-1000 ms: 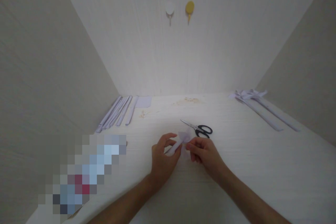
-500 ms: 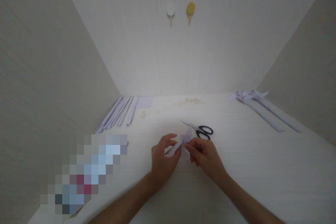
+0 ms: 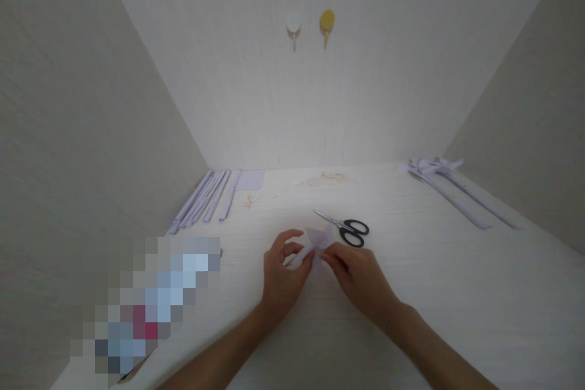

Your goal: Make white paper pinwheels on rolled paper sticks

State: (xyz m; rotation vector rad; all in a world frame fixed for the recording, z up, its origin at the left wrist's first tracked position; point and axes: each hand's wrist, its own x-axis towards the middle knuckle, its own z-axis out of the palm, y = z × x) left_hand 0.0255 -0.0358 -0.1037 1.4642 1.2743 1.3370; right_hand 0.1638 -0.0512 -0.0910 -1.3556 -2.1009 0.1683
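Observation:
A pale lilac paper flower (image 3: 320,237) on a rolled paper stem is held low over the table, with its petals spread at the upper end. My left hand (image 3: 286,271) is closed around the stem (image 3: 299,256), the thumb in front and the fingers curled behind. At the base of the petals, my right hand (image 3: 354,271) pinches the paper between thumb and forefinger; its other fingers are mostly hidden. Just beyond my right hand lies a pair of scissors (image 3: 348,228) with black handles, the blades pointing to the upper left.
Several rolled paper sticks (image 3: 201,201) lie at the left, beside a paper square (image 3: 250,180). Finished-looking paper flowers on stems (image 3: 457,195) rest at the back right. Small yellowish scraps (image 3: 331,178) are scattered near the wall. A blurred-out object (image 3: 173,292) occupies the left front. Two hooks (image 3: 327,21) hang on the wall.
The petals between my hands have turned and now fan out more to the left. My right hand has shifted slightly, still pinching the paper. The view has tilted a little.

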